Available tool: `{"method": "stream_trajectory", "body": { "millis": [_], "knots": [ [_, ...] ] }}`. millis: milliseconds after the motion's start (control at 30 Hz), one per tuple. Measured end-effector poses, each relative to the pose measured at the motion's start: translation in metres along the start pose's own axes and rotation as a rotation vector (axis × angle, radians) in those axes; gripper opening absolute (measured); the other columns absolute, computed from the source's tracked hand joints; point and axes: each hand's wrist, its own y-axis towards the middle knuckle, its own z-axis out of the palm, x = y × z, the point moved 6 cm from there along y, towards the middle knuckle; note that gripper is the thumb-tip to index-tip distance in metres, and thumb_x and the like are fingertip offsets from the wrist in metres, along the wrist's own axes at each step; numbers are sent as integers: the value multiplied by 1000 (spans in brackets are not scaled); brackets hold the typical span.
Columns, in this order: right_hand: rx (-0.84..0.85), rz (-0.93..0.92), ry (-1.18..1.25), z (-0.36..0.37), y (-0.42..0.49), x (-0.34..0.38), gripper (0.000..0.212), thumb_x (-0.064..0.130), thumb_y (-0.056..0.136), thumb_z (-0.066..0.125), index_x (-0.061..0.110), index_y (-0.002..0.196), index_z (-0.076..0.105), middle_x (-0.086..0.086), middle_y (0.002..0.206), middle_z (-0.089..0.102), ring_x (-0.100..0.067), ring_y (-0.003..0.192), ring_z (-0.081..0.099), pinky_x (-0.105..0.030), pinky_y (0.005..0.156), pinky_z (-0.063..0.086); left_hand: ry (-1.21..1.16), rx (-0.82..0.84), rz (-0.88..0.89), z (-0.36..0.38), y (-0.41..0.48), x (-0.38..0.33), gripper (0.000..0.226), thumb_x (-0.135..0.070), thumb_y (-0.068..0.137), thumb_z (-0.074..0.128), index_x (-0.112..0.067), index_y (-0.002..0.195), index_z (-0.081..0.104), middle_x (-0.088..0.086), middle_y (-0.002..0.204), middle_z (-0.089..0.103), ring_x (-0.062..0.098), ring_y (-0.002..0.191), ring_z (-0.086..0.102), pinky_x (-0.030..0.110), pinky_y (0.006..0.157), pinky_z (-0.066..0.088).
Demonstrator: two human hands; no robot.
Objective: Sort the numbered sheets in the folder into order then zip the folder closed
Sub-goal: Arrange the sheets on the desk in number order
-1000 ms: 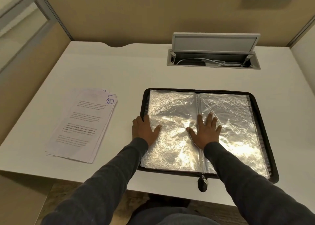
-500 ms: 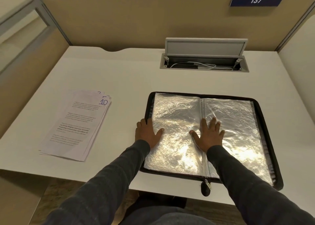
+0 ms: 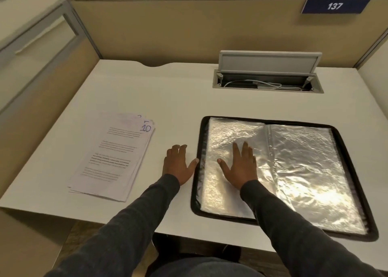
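Status: folder [image 3: 294, 122] lies open on the counter [image 3: 168, 92], right of centre. The clear sleeves [image 3: 304, 171] look empty. The numbered sheets [image 3: 113, 157] are out in a loose fanned stack, well left of the folder, with the top one marked 10 [image 3: 146, 128]. The corners under it are mostly hidden, so I can't tell the order.

Left grip [image 3: 178, 165]: flat on the counter just beside the folder's left edge, fingers spread, holding nothing.
Right grip [image 3: 239, 167]: flat on the left-hand sleeve page, fingers straight, pressing it down, nothing clamped.

Step, my read: between emptying and sorting.

Next: move the left grip over to the stack, fan it, read the corner numbers and reorder. Paper is thin, so lift by an edge. Then feed the sleeves and zip last. The zip pull is not visible here.
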Motion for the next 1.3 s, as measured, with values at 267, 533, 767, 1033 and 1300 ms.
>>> {"method": "stream_trajectory", "body": {
  "millis": [267, 533, 767, 1033, 1300],
  "knots": [
    [43, -92, 112, 58, 4, 142, 89, 60, 97, 47, 17, 162, 3, -13, 168, -7, -31, 156, -1, -43, 125, 14, 144, -91, -150, -77, 19, 143, 69, -55, 93, 48, -15, 146, 33, 11, 151, 31, 31, 135, 31, 45, 109, 27],
    [206, -2, 252, 125, 9, 247, 88, 57, 97, 52, 11, 160, 12, -10, 167, 18, -28, 152, 21, -40, 123, 22, 35, -27, -545, -129, 30, 306, 85, -60, 91, 49, -7, 151, 20, 19, 156, 19, 35, 144, 17, 51, 116, 16],
    [209, 16, 311, 142, 15, 289, 81, 52, 96, 58, 10, 156, 24, -11, 158, 36, -30, 143, 36, -43, 119, 31, -31, 7, -568, -130, 38, 319, 83, -58, 87, 57, -2, 143, 33, 20, 147, 30, 36, 133, 31, 47, 108, 33],
    [176, 50, 350, 143, 22, 292, 78, 50, 96, 59, 12, 157, 27, -8, 161, 33, -28, 147, 32, -40, 120, 28, -111, 7, -601, -127, 47, 298, 64, -50, 87, 63, -6, 130, 45, 16, 131, 44, 32, 123, 43, 43, 102, 40],
    [162, 96, 436, 132, 33, 268, 72, 47, 96, 61, 16, 154, 33, -7, 158, 38, -26, 141, 41, -42, 119, 35, -427, 82, -658, -124, 62, 299, 40, -29, 87, 61, -10, 122, 58, 11, 123, 60, 29, 106, 59, 36, 89, 52]
  ]
}}
